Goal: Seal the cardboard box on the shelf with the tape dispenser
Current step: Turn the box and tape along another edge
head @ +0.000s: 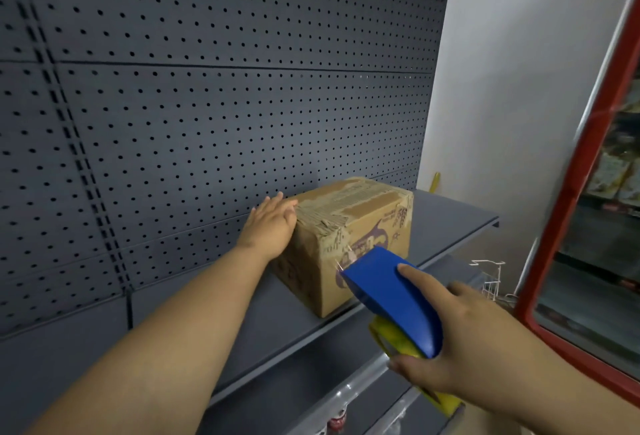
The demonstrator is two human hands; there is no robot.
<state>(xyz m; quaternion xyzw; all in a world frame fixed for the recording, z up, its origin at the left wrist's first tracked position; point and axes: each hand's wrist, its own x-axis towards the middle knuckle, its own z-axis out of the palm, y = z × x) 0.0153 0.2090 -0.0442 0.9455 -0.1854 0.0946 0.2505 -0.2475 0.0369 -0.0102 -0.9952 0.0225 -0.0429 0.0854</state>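
A dark grey pegboard back panel (214, 95) rose behind a matching grey metal shelf (450, 216). To its right stood a plain white wall (512, 88), and beside that a red-framed glass door (588, 164) showed dim stocked shelves.

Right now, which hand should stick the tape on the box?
The right hand: it already holds the tape dispenser, whose front is near the cardboard box. The left hand lies flat against the box's side.

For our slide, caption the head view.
Left hand steadies cardboard box while right hand brings tape dispenser.
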